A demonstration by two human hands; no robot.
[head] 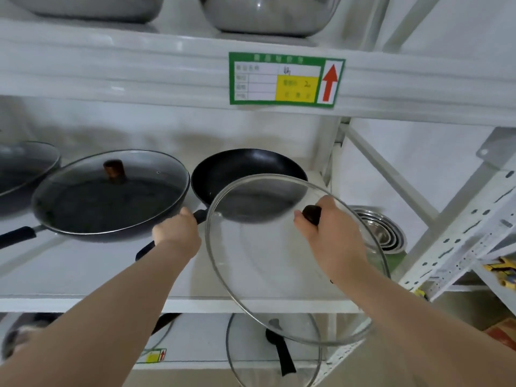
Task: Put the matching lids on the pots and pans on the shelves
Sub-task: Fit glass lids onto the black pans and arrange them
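One glass lid (279,261), pinched at its knob by the right hand (332,236), tilted before the open black pan (245,174) on the middle shelf (83,275); left hand (177,233) clasps the pan handle (199,216); advise levelling, centring, lowering rim evenly.

Tilted glass lid (279,261) — before uncovered black pan (245,174)
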